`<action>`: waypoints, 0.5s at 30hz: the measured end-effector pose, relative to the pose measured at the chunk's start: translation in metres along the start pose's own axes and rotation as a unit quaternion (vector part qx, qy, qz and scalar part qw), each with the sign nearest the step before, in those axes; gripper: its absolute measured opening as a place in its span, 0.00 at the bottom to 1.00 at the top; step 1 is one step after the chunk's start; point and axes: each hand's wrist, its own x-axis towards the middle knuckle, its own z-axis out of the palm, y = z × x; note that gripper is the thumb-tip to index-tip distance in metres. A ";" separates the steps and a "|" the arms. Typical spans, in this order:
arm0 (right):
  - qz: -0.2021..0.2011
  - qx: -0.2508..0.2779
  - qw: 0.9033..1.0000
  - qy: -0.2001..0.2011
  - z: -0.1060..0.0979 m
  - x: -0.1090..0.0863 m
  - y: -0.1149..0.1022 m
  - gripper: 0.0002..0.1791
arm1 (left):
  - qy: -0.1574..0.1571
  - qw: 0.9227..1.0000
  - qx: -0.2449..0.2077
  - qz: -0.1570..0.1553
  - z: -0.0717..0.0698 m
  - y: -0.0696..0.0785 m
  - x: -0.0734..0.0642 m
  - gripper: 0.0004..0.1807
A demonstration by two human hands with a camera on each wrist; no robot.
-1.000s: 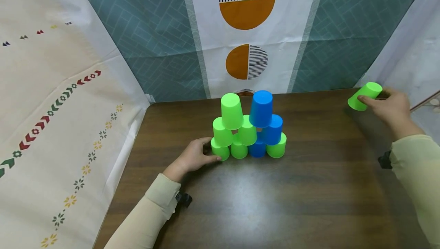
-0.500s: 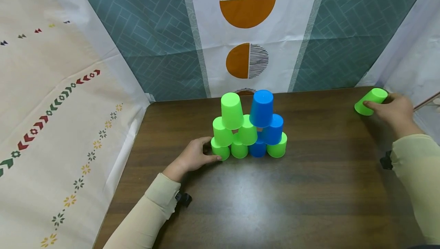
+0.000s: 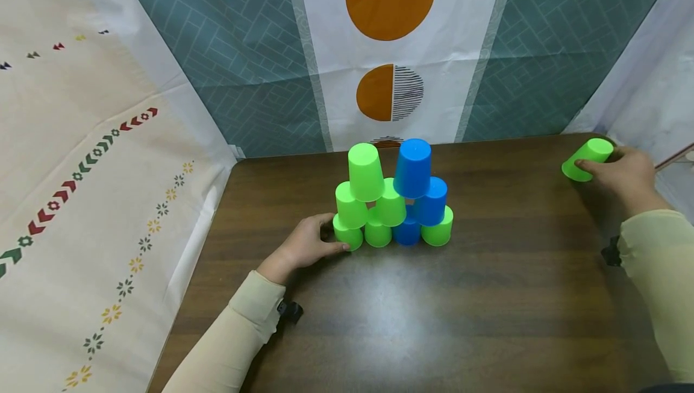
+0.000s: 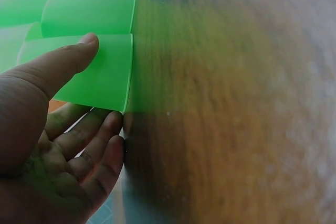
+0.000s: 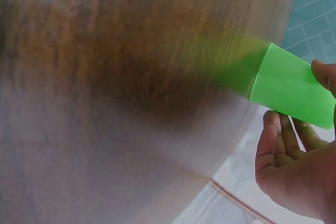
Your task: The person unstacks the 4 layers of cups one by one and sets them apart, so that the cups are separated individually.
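"What does the left hand [image 3: 305,247] have at the wooden table [image 3: 461,320]?"

"The corner green cup [image 3: 347,235], bottom row, pinched low between a thumb on the near side and fingers curving behind; probably a grip to steady the foot of the cup stack [image 3: 390,203], which rises just inside that hand."

"Why are the cups mouth-down?"

"Each flat base makes a ledge, I judge. Four stand below, three straddle them, and a green upper cup [image 3: 365,171] and a blue upper cup [image 3: 414,167] sit on top, the green one nearer the left hand."

"And the right hand [image 3: 623,179]?"

"Well apart from the stack, out at the table's far corner, pinching a lone green cup [image 3: 588,159] between thumb and fingers, its mouth toward the tabletop. The hold leaves the rim free, perhaps so it can meet the wood squarely."

"Is it resting there?"

"The rim looks right at the surface; from here, I cannot tell whether the table bears it."
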 end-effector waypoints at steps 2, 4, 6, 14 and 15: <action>0.000 0.000 1.000 -0.005 0.001 0.000 0.000 0.47 | 0.000 1.000 0.002 -0.002 0.000 0.000 0.000 0.32; 0.007 0.013 1.000 -0.005 0.002 -0.001 -0.001 0.52 | -0.002 1.000 0.005 -0.004 0.000 -0.001 0.000 0.32; 0.015 0.042 0.999 0.007 0.003 -0.002 -0.005 0.55 | -0.004 1.000 0.007 -0.003 0.000 0.000 0.000 0.32; 0.006 0.152 0.984 0.091 0.001 -0.016 -0.045 0.50 | -0.001 1.000 0.007 -0.001 0.000 0.001 0.000 0.32; 0.000 0.163 0.982 0.092 0.000 -0.019 -0.052 0.49 | -0.001 1.000 0.008 -0.001 0.000 0.001 0.001 0.32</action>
